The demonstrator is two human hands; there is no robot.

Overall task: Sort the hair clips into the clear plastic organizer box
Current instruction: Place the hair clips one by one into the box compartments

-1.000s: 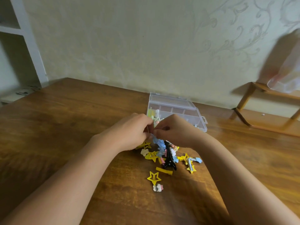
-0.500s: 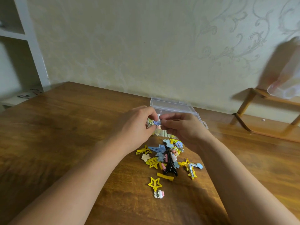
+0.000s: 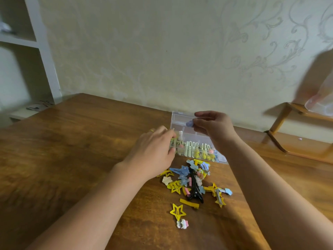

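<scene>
The clear plastic organizer box [image 3: 182, 121] lies open on the wooden table near the wall, with green and yellow clips in its front compartments. My right hand [image 3: 214, 124] hovers above the box's middle and pinches a small blue hair clip [image 3: 189, 123]. My left hand [image 3: 155, 150] rests against the box's front left corner, fingers curled on its edge. In front of the box lies a pile of hair clips [image 3: 194, 179]: yellow stars, blue ones and a black claw clip [image 3: 195, 190]. A yellow star clip [image 3: 177, 212] and a white-pink clip [image 3: 182, 223] lie apart, closer to me.
The wooden table [image 3: 72, 159] stretches left and toward me. A white shelf unit [image 3: 43, 51] stands at the far left. To the right is a wooden rack [image 3: 288, 130] with a plastic bag [image 3: 322, 103] on it. The wall runs just behind the box.
My hands have parted. The right one rose with the blue clip from in front of the box to above it, and the left one moved to the box's front left corner.
</scene>
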